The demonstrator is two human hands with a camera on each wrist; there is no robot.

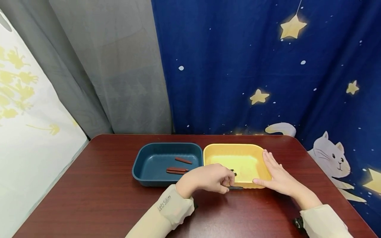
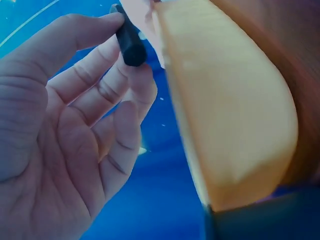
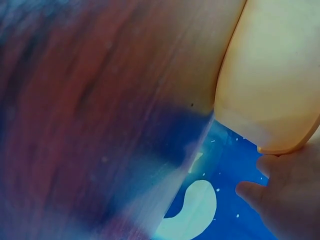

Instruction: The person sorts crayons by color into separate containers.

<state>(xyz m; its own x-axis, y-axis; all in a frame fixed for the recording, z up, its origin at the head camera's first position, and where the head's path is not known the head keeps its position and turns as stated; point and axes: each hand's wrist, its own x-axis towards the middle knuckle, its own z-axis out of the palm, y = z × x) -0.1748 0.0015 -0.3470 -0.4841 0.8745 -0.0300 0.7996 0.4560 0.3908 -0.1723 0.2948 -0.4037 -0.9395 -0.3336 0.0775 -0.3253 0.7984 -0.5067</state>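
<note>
In the head view my left hand (image 1: pixel 208 178) pinches a short black stick (image 1: pixel 236 187) between thumb and fingers, just at the front wall of the yellow bin (image 1: pixel 211 149). The left wrist view shows the thumb on this dark, faceted stick (image 2: pixel 131 47), with the fingertips against its other side. More black pieces (image 1: pixel 234 172) lie inside the yellow bin, partly hidden by the left hand. My right hand (image 1: pixel 279 177) rests on the bin's right rim, its fingers fairly straight and the thumb towards the front rim. The right wrist view shows part of that hand (image 3: pixel 290 195) at the rim.
A dark blue bin (image 1: pixel 140 170) stands directly left of the yellow one. Several reddish-brown sticks (image 1: pixel 183 160) lie in it. Both bins sit towards the back of the dark red wooden table (image 1: pixel 104 185), with curtains (image 1: pixel 220 82) behind.
</note>
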